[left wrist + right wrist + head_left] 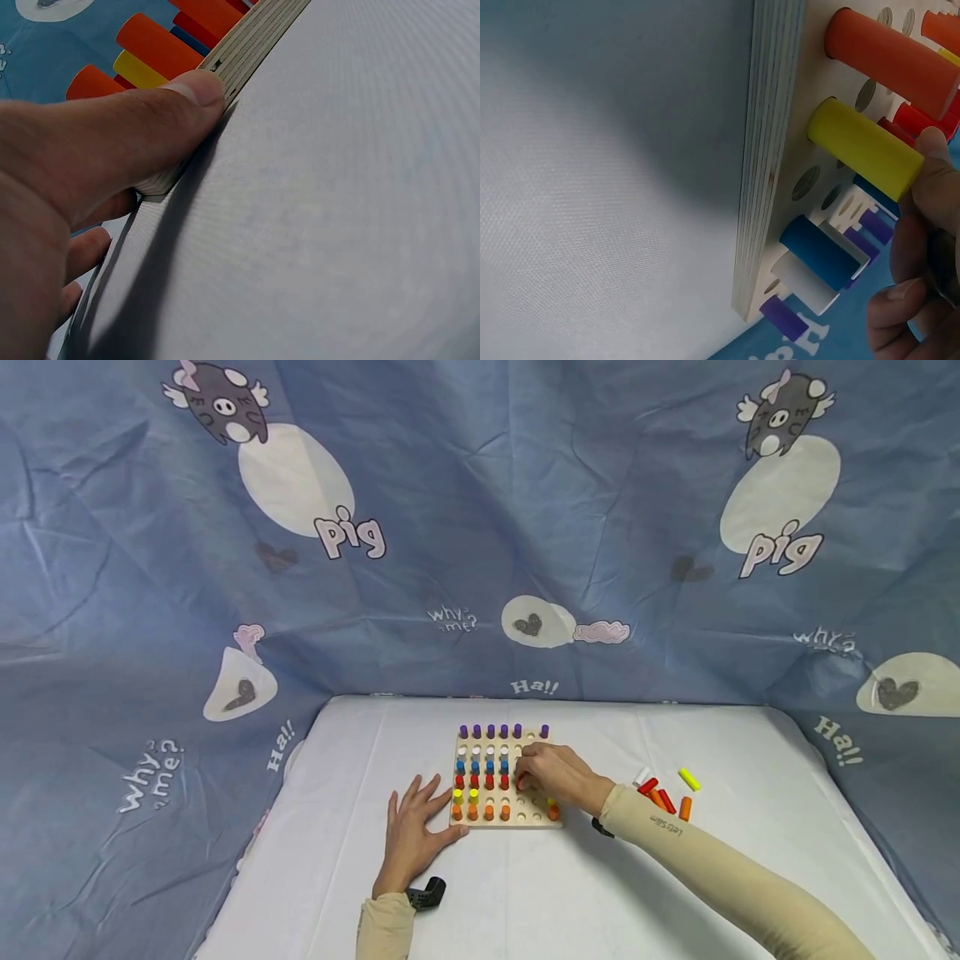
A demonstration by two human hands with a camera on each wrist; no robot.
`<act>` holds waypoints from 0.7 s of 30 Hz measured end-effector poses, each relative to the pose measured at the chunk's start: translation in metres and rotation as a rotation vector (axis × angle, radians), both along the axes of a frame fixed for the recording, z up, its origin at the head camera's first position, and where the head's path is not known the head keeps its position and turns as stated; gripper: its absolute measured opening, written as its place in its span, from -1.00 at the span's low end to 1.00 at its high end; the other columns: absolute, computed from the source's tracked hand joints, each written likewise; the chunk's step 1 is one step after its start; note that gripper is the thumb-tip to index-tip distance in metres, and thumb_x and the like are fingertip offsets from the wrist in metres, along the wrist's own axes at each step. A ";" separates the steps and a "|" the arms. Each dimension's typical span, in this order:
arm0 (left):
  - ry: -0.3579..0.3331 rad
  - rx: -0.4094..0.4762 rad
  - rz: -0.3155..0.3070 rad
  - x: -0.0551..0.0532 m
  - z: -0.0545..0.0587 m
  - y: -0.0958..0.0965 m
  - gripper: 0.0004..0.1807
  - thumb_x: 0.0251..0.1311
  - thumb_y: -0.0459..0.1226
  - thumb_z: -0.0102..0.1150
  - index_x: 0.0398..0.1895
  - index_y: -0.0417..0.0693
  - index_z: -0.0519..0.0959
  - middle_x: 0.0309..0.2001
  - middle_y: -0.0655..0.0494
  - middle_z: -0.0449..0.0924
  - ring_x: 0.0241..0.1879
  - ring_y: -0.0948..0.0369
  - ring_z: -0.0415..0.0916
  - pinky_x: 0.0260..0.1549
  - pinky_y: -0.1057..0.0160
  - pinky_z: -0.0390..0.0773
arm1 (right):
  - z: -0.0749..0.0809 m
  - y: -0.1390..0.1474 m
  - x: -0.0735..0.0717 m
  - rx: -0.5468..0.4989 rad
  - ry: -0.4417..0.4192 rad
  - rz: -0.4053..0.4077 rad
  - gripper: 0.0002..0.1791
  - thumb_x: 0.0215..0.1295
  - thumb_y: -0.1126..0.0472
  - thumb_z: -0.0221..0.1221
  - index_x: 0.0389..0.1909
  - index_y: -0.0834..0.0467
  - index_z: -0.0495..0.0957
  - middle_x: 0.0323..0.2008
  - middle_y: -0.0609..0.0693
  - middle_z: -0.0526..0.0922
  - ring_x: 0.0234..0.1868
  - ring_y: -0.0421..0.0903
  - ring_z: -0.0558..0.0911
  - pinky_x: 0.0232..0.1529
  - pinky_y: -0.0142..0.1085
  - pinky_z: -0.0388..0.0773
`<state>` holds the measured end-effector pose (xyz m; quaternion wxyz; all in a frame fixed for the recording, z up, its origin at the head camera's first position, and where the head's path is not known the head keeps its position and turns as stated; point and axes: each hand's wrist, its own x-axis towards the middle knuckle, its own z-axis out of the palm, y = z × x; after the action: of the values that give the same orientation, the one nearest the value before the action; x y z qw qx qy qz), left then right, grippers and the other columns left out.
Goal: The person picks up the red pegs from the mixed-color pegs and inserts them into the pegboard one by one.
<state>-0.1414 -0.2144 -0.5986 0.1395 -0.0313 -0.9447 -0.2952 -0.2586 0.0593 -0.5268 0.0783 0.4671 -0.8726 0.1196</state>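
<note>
A wooden peg board (528, 823) lies on the white table, with rows of purple, white, blue, red, yellow and orange pegs standing in it. My left hand (414, 835) is at its near left corner, fingers spread; in the left wrist view the straight thumb (150, 120) presses the board's layered edge (244, 56). Over the middle right of the board, my right hand (557, 772) pinches a red peg (521, 783) at the end of the red row. A yellow peg (866, 148) stands beside the thumb in the right wrist view. The right hand hides part of the board's right side.
Right of the board lie several loose pegs: a white one (641, 776), a yellow one (689, 779), an orange one (686, 808) and red ones (667, 802) among them. Behind the white table (480, 902) hangs a blue printed cloth (450, 527).
</note>
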 end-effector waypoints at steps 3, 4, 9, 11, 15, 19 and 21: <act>-0.008 0.001 0.000 -0.001 0.000 -0.001 -0.19 -0.18 0.23 0.48 0.20 0.11 0.60 0.42 0.05 0.36 0.51 -0.07 0.06 0.45 -0.31 -0.24 | 0.001 -0.001 0.001 0.002 0.004 0.006 -0.95 0.18 0.08 0.39 -0.36 -0.10 0.71 -0.37 -0.23 0.63 -0.33 -0.28 0.59 -0.36 -0.38 0.64; -0.008 0.003 0.000 -0.001 0.000 -0.001 -0.19 -0.18 0.23 0.48 0.20 0.11 0.60 0.42 0.05 0.35 0.51 -0.07 0.05 0.45 -0.31 -0.25 | 0.002 -0.001 0.001 0.004 0.008 0.007 -0.95 0.18 0.07 0.38 -0.36 -0.10 0.71 -0.37 -0.22 0.62 -0.35 -0.28 0.59 -0.37 -0.38 0.63; -0.005 0.006 -0.002 -0.001 0.001 -0.001 -0.19 -0.18 0.22 0.49 0.20 0.10 0.60 0.41 0.04 0.36 0.50 -0.08 0.06 0.44 -0.31 -0.24 | 0.002 -0.002 0.001 0.000 0.029 0.012 -0.92 0.17 0.04 0.39 -0.37 -0.09 0.69 -0.40 -0.22 0.61 -0.39 -0.28 0.59 -0.42 -0.38 0.62; -0.002 0.005 -0.002 -0.001 0.001 0.000 -0.19 -0.18 0.21 0.49 0.19 0.09 0.61 0.41 0.03 0.37 0.50 -0.08 0.07 0.44 -0.32 -0.24 | 0.001 -0.001 0.001 0.000 0.032 0.014 -0.91 0.16 0.03 0.39 -0.37 -0.09 0.69 -0.40 -0.22 0.60 -0.40 -0.29 0.58 -0.43 -0.38 0.62; -0.009 0.001 0.002 0.000 0.000 0.000 -0.19 -0.19 0.20 0.50 0.19 0.09 0.61 0.41 0.04 0.37 0.50 -0.08 0.06 0.44 -0.33 -0.23 | 0.002 0.000 0.000 0.024 0.015 0.022 -0.87 0.16 0.00 0.38 -0.33 -0.09 0.69 -0.38 -0.21 0.60 -0.39 -0.29 0.57 -0.44 -0.38 0.60; -0.009 -0.004 0.005 0.000 0.000 0.001 -0.20 -0.18 0.20 0.50 0.19 0.09 0.61 0.40 0.04 0.38 0.50 -0.09 0.07 0.43 -0.33 -0.22 | 0.008 0.003 -0.002 0.025 -0.049 0.022 -0.84 0.16 0.00 0.39 -0.26 -0.08 0.72 -0.35 -0.18 0.60 -0.40 -0.29 0.55 -0.46 -0.38 0.58; -0.006 -0.007 0.007 0.000 0.000 0.001 -0.21 -0.18 0.20 0.49 0.19 0.09 0.62 0.40 0.03 0.38 0.49 -0.09 0.08 0.43 -0.34 -0.21 | 0.012 0.005 -0.004 0.003 -0.070 0.025 -0.82 0.15 0.04 0.41 -0.23 -0.06 0.72 -0.34 -0.16 0.61 -0.40 -0.28 0.56 -0.45 -0.37 0.58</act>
<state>-0.1417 -0.2136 -0.5986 0.1379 -0.0276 -0.9462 -0.2913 -0.2625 0.0643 -0.5145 0.0454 0.4738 -0.8690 0.1355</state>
